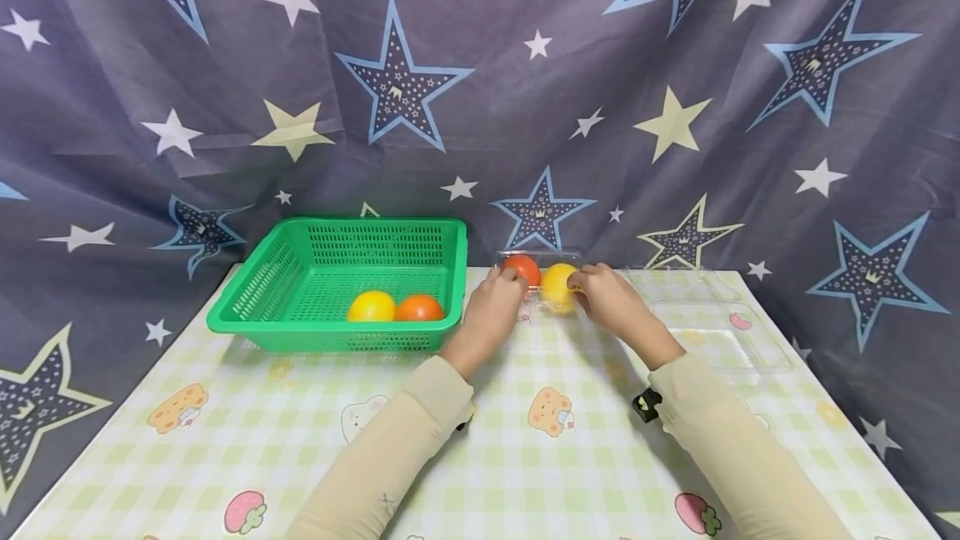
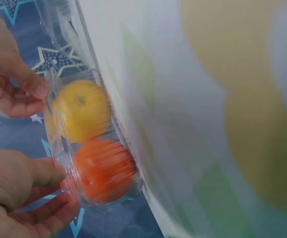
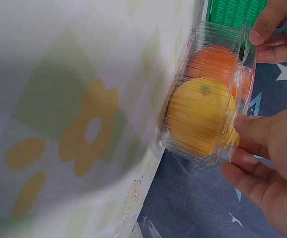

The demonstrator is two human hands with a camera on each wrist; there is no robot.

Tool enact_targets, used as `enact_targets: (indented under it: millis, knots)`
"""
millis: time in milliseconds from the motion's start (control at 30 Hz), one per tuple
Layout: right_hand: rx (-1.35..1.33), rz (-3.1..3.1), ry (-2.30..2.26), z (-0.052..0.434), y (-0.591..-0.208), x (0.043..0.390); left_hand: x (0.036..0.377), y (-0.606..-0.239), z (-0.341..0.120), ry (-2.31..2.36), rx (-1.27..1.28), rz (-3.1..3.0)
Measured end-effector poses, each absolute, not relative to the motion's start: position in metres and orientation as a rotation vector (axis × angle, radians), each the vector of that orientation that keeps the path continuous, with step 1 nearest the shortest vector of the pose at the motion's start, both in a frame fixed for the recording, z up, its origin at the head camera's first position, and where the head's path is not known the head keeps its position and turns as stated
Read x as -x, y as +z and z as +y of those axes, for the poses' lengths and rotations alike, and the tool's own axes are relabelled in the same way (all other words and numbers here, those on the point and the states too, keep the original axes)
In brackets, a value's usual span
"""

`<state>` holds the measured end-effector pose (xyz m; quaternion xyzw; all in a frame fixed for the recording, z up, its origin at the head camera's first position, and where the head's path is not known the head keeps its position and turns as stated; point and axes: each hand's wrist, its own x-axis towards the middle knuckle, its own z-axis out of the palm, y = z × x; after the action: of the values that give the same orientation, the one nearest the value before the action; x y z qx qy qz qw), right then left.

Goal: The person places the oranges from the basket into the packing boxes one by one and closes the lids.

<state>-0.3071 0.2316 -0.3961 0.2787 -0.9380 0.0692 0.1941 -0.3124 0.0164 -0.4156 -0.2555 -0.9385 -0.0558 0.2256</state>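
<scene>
A clear plastic clamshell box (image 3: 215,32) sits at the table's back edge, with two round fruits inside. The red-orange one, like a tomato or persimmon (image 2: 104,171), is on the left; beside it is a yellow orange (image 3: 198,111). My left hand (image 1: 491,311) pinches the box's rim next to the red-orange fruit, thumb on top and fingers beneath. On the other end, next to the orange, my right hand (image 1: 615,302) pinches the same rim between thumb and fingers. Ribbed plastic partly blurs the fruits in both wrist views.
A green plastic basket (image 1: 337,327) stands to the left, holding another orange (image 1: 372,306) and another red-orange fruit (image 1: 420,307). At the right lie clear plastic boxes (image 1: 750,348). A star-patterned curtain (image 1: 480,148) hangs right behind the checked tablecloth (image 1: 487,473).
</scene>
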Motion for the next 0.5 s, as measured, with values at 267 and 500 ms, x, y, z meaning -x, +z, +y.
enact_targets:
  millis: [267, 500]
  knots:
    - [-0.76, -2.647, 0.24, 0.232, -0.3968, 0.312, 0.3179, -0.415, 0.0193, -0.17, 0.658, -2.613]
    - [-0.755, -2.644, 0.337, 0.2366, -0.3969, 0.3087, 0.3151, -0.4123, 0.0202, -0.2, 0.624, -2.657]
